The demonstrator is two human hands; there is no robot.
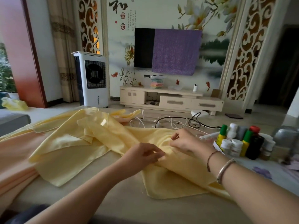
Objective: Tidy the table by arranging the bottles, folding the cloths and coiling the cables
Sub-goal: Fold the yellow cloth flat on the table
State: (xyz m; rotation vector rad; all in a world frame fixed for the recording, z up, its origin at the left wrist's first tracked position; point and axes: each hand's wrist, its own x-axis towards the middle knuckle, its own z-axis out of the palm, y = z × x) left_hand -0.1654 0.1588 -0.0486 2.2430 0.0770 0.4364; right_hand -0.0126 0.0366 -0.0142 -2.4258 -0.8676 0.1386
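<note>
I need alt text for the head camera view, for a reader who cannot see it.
Both hands, left hand and right hand, pinch a crumpled yellow cloth on a table. Tangled cables lie behind it; bottles stand grouped at right.

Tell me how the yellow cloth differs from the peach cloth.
The yellow cloth lies crumpled mid-table, pinched by the left hand and right hand; the peach cloth lies untouched at the left edge, partly under the yellow one. Both are plain, pale and unfolded.
</note>
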